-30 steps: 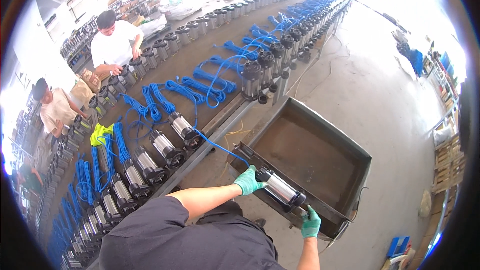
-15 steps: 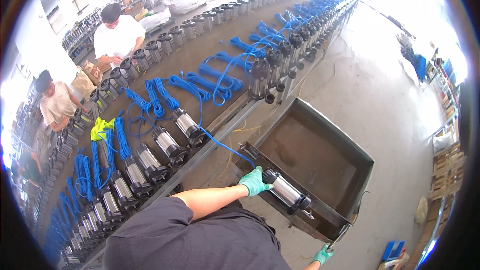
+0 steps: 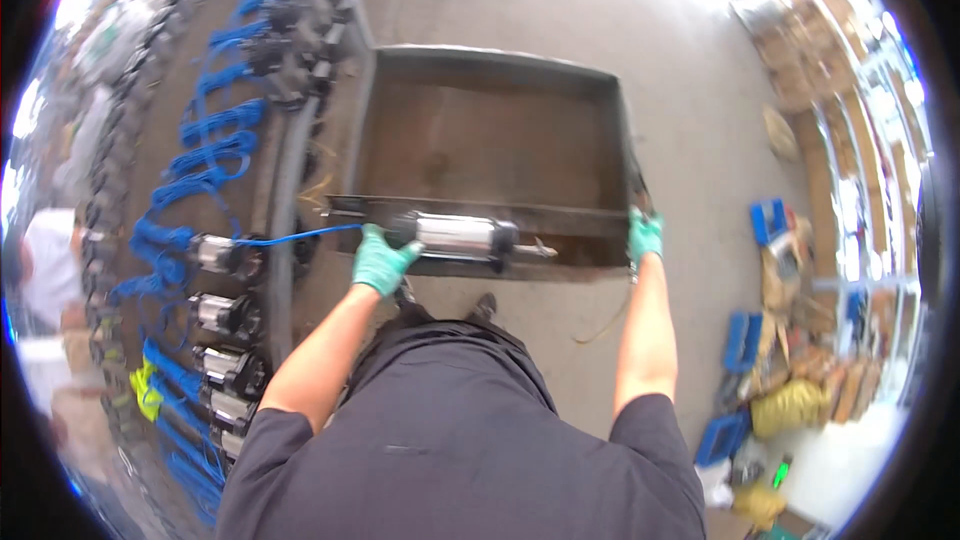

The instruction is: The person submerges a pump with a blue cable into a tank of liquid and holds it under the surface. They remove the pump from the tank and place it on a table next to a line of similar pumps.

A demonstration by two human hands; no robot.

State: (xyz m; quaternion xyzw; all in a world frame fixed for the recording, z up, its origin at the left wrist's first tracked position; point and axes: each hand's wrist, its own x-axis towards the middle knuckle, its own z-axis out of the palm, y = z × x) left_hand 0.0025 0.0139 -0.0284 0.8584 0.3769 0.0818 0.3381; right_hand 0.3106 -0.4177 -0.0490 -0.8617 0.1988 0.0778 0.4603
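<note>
A submersible pump with a silver cylinder, black ends and a thin shaft lies sideways across the near ledge of a metal tank. My left hand, in a green glove, is closed on the pump's black left end, thumb along it. From that end a blue cable stretches left towards the bench. My right hand, gloved too, is at the tank's near right corner with its fingers curled. What it grips there is too small and blurred to make out.
On my left runs a long bench with rows of pumps and coiled blue cables. A yellow-green cloth lies among them. At the right stand shelves with cartons and blue bins.
My view has swung right and down, so the bench now sits at the left and the tank ahead. My left hand stays on the pump; my right hand remains by the tank's corner.
</note>
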